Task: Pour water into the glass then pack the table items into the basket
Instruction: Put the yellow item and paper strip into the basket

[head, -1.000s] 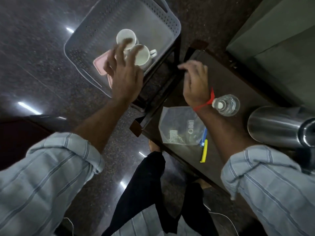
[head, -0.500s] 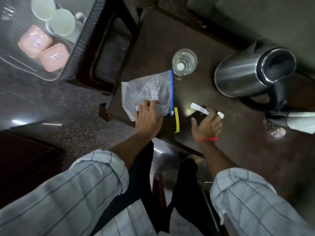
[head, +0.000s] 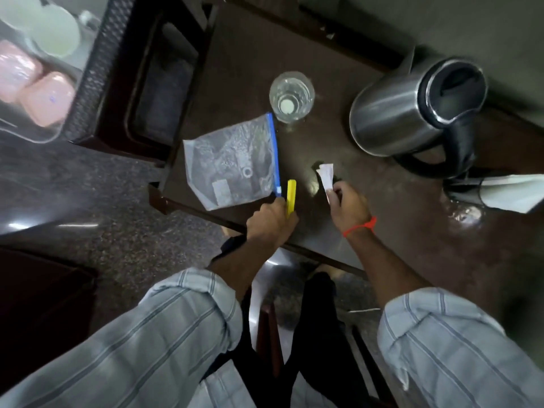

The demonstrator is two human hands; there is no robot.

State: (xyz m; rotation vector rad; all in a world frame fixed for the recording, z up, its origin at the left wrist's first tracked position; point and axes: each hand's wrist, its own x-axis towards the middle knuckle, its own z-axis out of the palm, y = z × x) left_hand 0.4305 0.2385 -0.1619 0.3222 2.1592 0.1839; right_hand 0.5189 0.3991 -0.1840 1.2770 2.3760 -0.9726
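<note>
On the dark table (head: 397, 219) lie a clear plastic zip bag (head: 231, 163) with a blue strip and a yellow clip (head: 291, 195) beside it. My left hand (head: 269, 223) is closed on the near end of the yellow clip, at the bag's corner. My right hand (head: 348, 206) pinches a small white paper sachet (head: 326, 175), lifted at its far end. A glass (head: 291, 97) holding water stands farther back. A steel kettle (head: 412, 113) sits at the right. The grey basket (head: 97, 63) at the top left holds two white cups (head: 56, 30) and two pink boxes (head: 47, 98).
The basket rests on a dark stool (head: 164, 83) left of the table. A white paper (head: 512, 192) lies near the kettle's base at the right edge. A wet patch (head: 465, 213) shines on the table beside it. My knees are below the table's near edge.
My left hand left the basket, came to the bag, then slid right onto the yellow clip. My right hand picked up the white sachet. The view swung from the basket to the table.
</note>
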